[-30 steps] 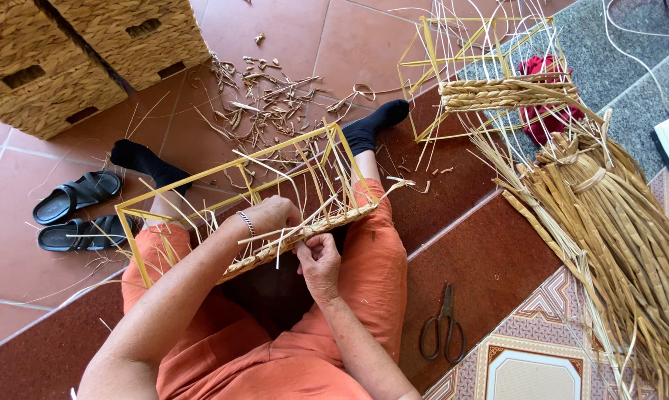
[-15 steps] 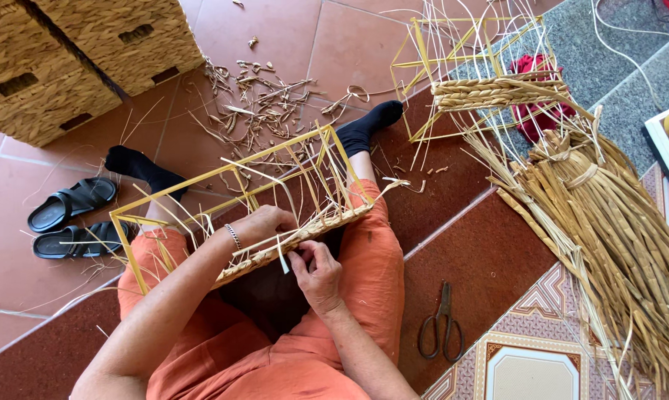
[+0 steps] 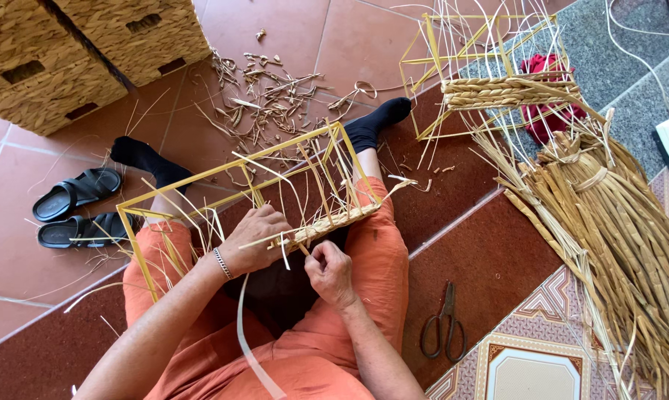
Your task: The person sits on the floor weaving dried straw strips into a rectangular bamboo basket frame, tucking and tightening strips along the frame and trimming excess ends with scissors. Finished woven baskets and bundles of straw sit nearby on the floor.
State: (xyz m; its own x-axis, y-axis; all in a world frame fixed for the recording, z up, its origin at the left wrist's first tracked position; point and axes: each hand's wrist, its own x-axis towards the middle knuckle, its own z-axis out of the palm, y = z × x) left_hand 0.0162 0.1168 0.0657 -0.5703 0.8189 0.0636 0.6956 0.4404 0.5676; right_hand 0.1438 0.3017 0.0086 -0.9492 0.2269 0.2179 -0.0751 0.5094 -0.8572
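Observation:
A yellow wire basket frame (image 3: 201, 175) rests across my lap, over orange trousers. A band of woven straw (image 3: 327, 224) runs along its near edge, with loose pale strips sticking up. My left hand (image 3: 254, 239) grips the frame's near rail and the weaving, a bracelet on the wrist. My right hand (image 3: 328, 271) sits just below the woven band, fingers pinched on a straw strand (image 3: 303, 250). A long pale strip (image 3: 247, 348) hangs down between my arms.
A bundle of dried straw (image 3: 616, 230) lies to the right, with a second part-woven frame (image 3: 497, 81) above it. Scissors (image 3: 443, 326) lie on the dark step. Straw scraps (image 3: 268, 96) litter the tiles; woven baskets (image 3: 90, 52) and black sandals (image 3: 75, 207) stand at the left.
The view has shifted slightly. My right hand has moved a little right and down along the woven band, pulling the strand; the left hand stays on the frame.

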